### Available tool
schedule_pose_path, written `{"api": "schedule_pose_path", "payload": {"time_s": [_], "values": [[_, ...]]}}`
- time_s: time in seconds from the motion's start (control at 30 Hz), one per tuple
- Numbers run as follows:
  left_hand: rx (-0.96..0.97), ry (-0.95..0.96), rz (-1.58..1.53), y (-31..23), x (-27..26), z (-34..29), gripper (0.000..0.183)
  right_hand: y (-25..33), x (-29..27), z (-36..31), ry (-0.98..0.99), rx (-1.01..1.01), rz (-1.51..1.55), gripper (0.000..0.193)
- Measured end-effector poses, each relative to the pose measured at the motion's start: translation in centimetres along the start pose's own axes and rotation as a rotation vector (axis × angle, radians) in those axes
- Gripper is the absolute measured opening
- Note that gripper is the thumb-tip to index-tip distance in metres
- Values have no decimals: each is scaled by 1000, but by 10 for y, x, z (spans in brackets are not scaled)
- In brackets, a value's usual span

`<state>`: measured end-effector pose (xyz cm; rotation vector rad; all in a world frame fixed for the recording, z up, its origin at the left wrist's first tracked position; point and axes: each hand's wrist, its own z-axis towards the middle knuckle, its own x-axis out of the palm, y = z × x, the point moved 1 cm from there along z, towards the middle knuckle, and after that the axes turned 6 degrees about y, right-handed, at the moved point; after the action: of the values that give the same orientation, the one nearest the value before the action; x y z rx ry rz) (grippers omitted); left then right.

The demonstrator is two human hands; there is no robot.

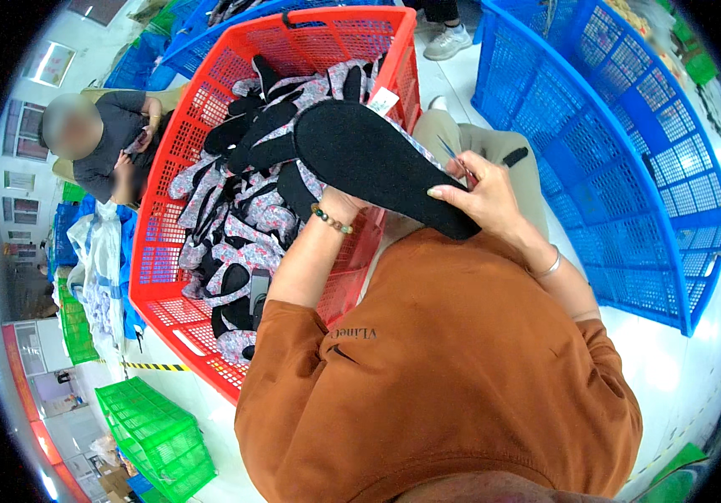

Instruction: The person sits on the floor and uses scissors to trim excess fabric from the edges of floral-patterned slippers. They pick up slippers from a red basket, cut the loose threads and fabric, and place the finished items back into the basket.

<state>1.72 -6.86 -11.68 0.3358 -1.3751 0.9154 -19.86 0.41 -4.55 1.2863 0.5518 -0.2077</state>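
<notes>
A slipper (pixel 360 155) is held up in front of me, its flat black sole facing up and a bit of patterned fabric showing along its edge. My left hand (pixel 343 201) supports it from beneath; most of those fingers are hidden behind the sole. With the thumb lying against the sole's narrow end, my right hand (pixel 486 193) also grips a small pair of thread snips (pixel 448 149), whose thin points stick out past the fingers. Below and to the left, a pile of similar slippers (pixel 247 220), black and grey-pink patterned, lies in a red crate (pixel 152 289).
Tall blue crates (pixel 578 168) stand on the right. A green crate (pixel 159 436) is on the floor at lower left. Another person (pixel 113 138) sits beyond the red crate, hands together. A shoe of someone else (pixel 448 42) shows at the top.
</notes>
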Motion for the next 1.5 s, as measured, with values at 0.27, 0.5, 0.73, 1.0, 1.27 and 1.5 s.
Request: {"api": "schedule_pose_path", "payload": {"time_s": [0.27,0.5,0.73,1.0,1.27,1.5], "values": [[105,-427,41,11,44,15,40,-19,-5,8,15,68,210,34],[-79,-247,913,43,88,23,51,-19,-7,32,-234,160,703,17],[-339,-431,798,14,115,16,30,-60,-5,23,-155,325,925,26],[516,-179,1251,-221,113,153,16,-39,-2,24,-95,256,928,23],[796,-545,525,-227,-19,91,16,-57,6,19,-49,344,834,22],[410,-866,1072,-146,-67,-38,9,-75,21,23,-35,366,881,23]]}}
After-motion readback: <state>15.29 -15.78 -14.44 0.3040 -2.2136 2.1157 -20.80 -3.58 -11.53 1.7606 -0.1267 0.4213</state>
